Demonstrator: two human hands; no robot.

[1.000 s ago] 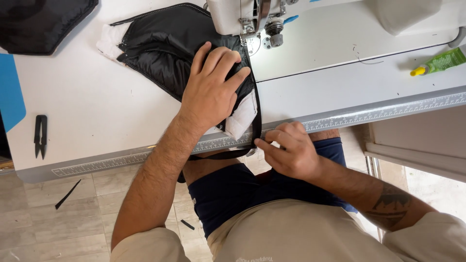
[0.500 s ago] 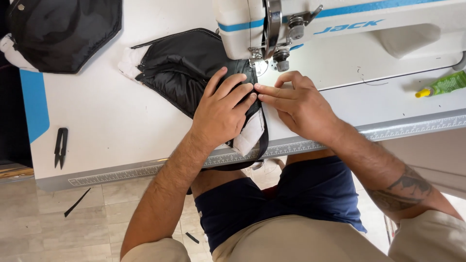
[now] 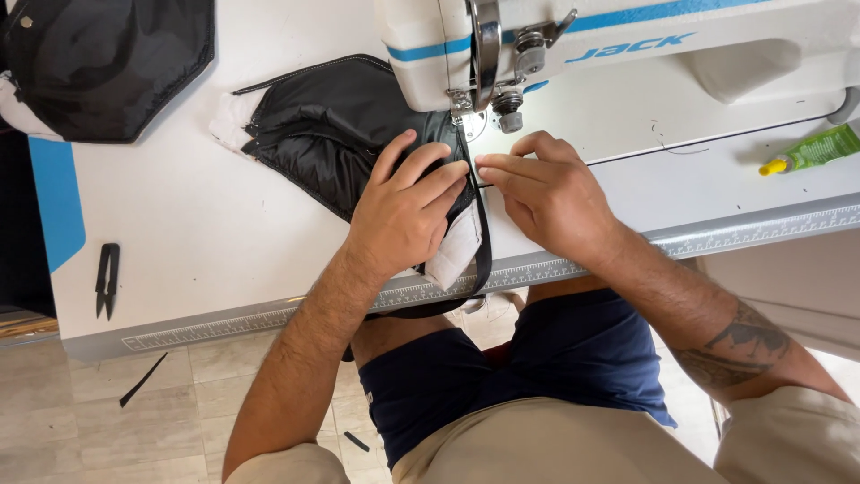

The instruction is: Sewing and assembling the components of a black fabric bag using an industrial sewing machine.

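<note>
Head view: both hands flat (nothing gripped) on black fabric [image 3: 331, 125] under sewing machine [image 3: 502, 45], thread snips [image 3: 107, 280] well apart.

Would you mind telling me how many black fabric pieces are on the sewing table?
2: the black fabric piece under the left hand by the needle, and a second black fabric piece at the table's top-left corner, partly out of frame.

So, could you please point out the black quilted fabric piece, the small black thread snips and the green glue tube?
black quilted fabric piece [image 3: 327, 134], head view, upper quilted panel.
small black thread snips [image 3: 107, 280], head view, blades.
green glue tube [image 3: 813, 149], head view, body.
</note>
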